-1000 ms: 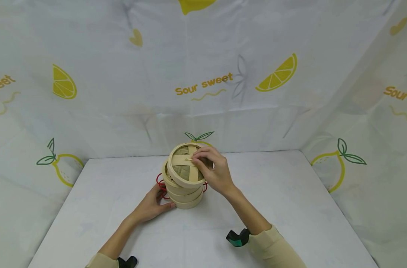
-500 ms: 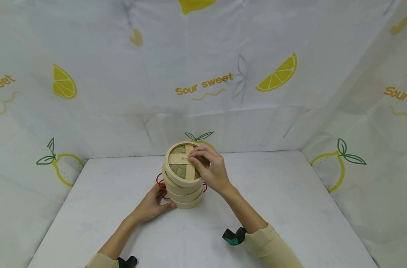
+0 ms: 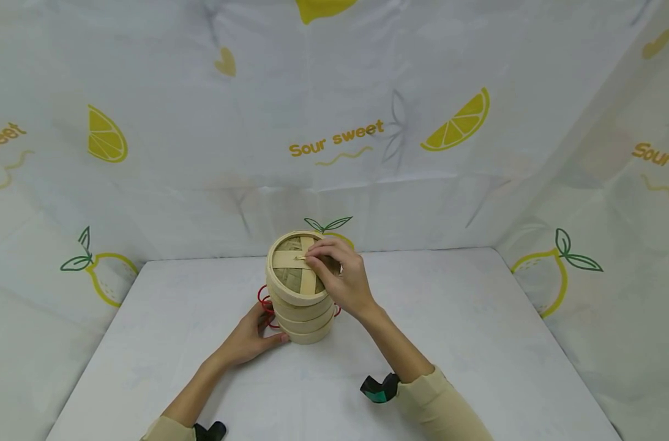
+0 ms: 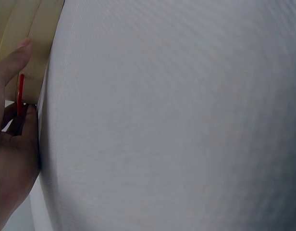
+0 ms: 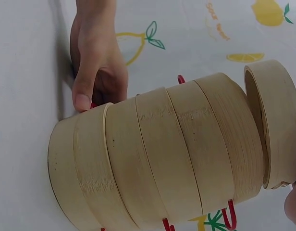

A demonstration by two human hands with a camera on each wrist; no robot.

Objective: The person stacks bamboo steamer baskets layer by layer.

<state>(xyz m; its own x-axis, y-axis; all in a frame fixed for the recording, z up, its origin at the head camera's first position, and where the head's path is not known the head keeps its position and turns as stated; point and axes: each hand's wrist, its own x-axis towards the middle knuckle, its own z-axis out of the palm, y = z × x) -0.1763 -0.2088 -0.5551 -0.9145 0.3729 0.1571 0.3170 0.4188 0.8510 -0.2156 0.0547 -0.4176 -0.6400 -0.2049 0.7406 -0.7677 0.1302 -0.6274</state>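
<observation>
A stack of round bamboo steamer baskets (image 3: 305,324) stands upright on the table, with red loop handles (image 5: 229,215) on its sides. Over its top is the steamer lid (image 3: 290,279), with crossed strips on its face. My right hand (image 3: 342,272) pinches the small loop at the lid's centre. In the right wrist view a narrow gap separates the tilted lid (image 5: 277,120) from the top basket. Low on the left side, my left hand (image 3: 248,337) grips the stack, its thumb (image 4: 18,60) against the bottom baskets and its fingers beside a red handle (image 4: 20,94). The basket interiors are hidden.
A white cloth covers the table (image 3: 450,331). Behind it hangs a white sheet (image 3: 202,202) printed with lemons and lettering, close to the far table edge. Each wrist carries a dark camera mount (image 3: 381,389).
My right hand has moved the lid leftward, so that it sits more squarely over the stack. The left hand and the baskets have stayed in place.
</observation>
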